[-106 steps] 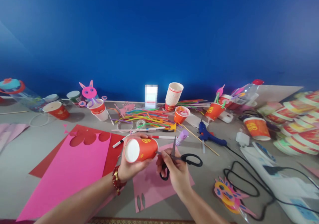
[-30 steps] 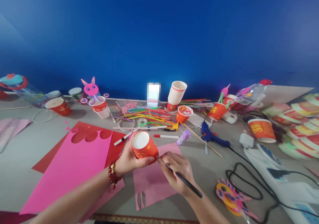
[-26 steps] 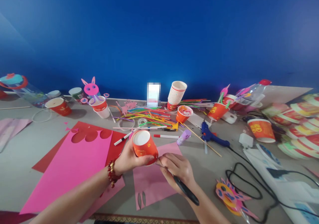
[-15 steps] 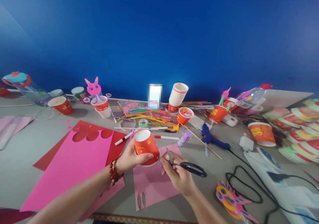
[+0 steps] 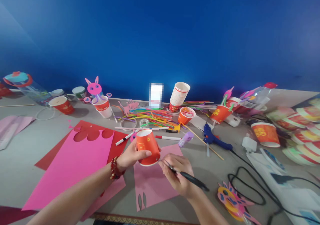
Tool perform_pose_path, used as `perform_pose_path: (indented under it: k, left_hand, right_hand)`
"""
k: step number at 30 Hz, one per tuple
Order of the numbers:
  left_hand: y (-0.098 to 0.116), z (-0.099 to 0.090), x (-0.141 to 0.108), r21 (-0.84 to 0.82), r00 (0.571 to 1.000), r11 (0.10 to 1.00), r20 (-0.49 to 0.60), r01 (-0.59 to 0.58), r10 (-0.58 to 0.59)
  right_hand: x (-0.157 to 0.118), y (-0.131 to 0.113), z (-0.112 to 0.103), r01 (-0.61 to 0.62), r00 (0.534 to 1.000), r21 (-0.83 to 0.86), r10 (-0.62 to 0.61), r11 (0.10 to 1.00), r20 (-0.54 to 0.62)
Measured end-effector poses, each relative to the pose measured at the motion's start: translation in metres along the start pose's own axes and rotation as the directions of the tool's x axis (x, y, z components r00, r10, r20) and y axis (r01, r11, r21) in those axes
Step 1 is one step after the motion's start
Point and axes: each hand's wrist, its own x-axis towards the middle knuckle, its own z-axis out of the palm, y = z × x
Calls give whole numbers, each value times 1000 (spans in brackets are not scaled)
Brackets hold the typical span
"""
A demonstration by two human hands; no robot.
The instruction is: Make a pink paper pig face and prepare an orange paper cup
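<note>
My left hand (image 5: 133, 155) is closed round a red paper cup (image 5: 147, 148), its thumb across the front. The cup's white base faces up and away, and its rim points down towards me. My right hand (image 5: 176, 173) grips a pair of scissors (image 5: 193, 180) with black handles. The scissor tips are close to the cup's lower right side; whether they touch it I cannot tell. Under both hands lies a light pink sheet (image 5: 155, 188) with two small leaf-shaped holes near its front edge.
Left lie a bright pink sheet (image 5: 72, 171) and a red sheet (image 5: 47, 151). Behind are coloured pipe cleaners (image 5: 155, 116), a cup stack (image 5: 180, 93) and a pink rabbit figure (image 5: 94, 89) on cups. Right are a blue glue gun (image 5: 215, 140), its cable and a purple glue stick (image 5: 186, 139).
The scissors have turned in my right hand, so their handles now appear edge-on and the blades point more towards the cup. The cup in my left hand has tilted slightly.
</note>
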Motion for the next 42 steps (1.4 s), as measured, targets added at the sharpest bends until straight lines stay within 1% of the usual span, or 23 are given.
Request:
perform_pose_path:
  k: [3,5,8,10,11,12,14,17,20,23,26,28,30,32,33,34,35,37,39,40,42]
  left_hand:
    - [-6,1,0,57,991,991,-43,-124,126]
    - [-10,3,-1,80,981,982,-75,-173,179]
    - [-13,6,-3,83,976,980,-102,-183,191]
    - [-14,8,-4,99,974,978,-114,-183,194]
    - [-14,8,-4,108,974,978,-120,-181,194]
    - [-14,8,-4,112,974,978,-128,-175,189]
    - [-13,8,-4,110,977,983,-140,-145,159]
    - [-12,7,-2,116,986,989,-132,-91,106]
    - [-9,7,-2,137,991,988,-111,-65,80]
    - [-6,6,-2,143,994,988,-90,-50,63]
    - [-4,4,-3,132,997,991,-67,-37,47]
    - [-3,3,-3,114,998,993,-62,-12,19]
    - [-1,2,-3,95,997,995,-70,31,-25]
    - [1,1,-3,79,995,995,-78,68,-62]
    - [2,1,-2,60,994,995,-75,79,-75]
    - [2,1,-2,32,994,996,-69,83,-81]
    - [3,1,-1,-3,995,997,-62,79,-79]
    - [3,2,1,-79,997,996,-52,51,-55]
    - [2,3,2,-127,998,992,-53,19,-26]
    - [1,3,2,-135,998,991,-54,9,-16]
    - [0,4,2,-128,999,992,-50,10,-17]
  right_hand:
    - [-3,-2,4,-179,982,55,181,982,-53]
    - [-4,-4,9,-286,950,136,300,948,-89]
    - [-5,-6,16,-400,888,263,442,878,-125]
    - [-6,-7,20,-441,860,306,495,843,-123]
    - [-6,-6,20,-447,856,309,502,840,-126]
    - [-7,-6,21,-440,859,296,493,848,-136]
    - [-7,-4,19,-386,891,222,424,895,-162]
    - [-5,-2,13,-242,956,67,250,968,-151]
    - [0,-4,7,-118,985,-27,114,993,-127]
    - [2,-6,5,-13,994,-90,2,996,-113]
    - [1,-7,5,49,996,-170,-61,984,-66]
    - [-1,-6,5,85,995,-248,-93,965,-22]
    - [-1,-4,6,145,989,-334,-150,931,11]
    - [-1,-1,8,204,975,-378,-223,903,-6]
    - [-1,0,9,213,971,-364,-238,907,-26]
    - [-1,0,9,197,973,-322,-224,926,-48]
    - [-1,0,9,158,980,-257,-182,953,-75]
    - [-1,-2,8,42,994,-110,-53,993,-99]
    - [-1,-4,6,-44,993,-19,42,999,-106]
    - [-1,-5,5,-54,993,0,53,999,-108]
    - [0,-6,3,-25,996,3,26,1000,-87]
